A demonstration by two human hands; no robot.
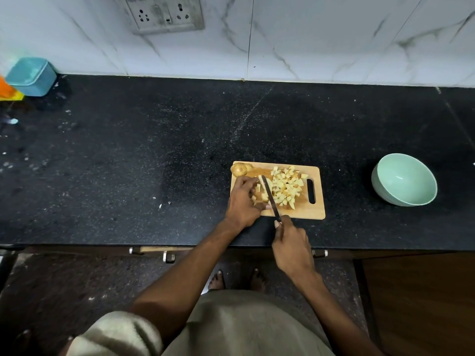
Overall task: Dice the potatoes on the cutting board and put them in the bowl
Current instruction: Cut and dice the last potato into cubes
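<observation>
With diced potato (286, 187) piling on the wooden cutting board (312, 214), the right hand (293, 244) is gripping the knife (270, 195) while the left hand (243, 201) is pinching a potato slice (263, 186), leaving 1 whole potato (239, 169) uncut and the green bowl (404, 179) standing well apart, still holding nothing.

From my remote station I find the view evenly but moderately lit. The white marble wall (321, 34) along the top of the frame is the brightest area and looks slightly washed out. The black countertop (128, 150) shows a soft, dull sheen at centre and no hard glare. Shadows are faint and diffuse. The floor and cabinet fronts along the bottom of the frame are dim. Wide-angle distortion bows the counter edges toward the corners. The teal container (31, 76) at the upper left is smeared and soft. The centre is acceptably sharp.
</observation>
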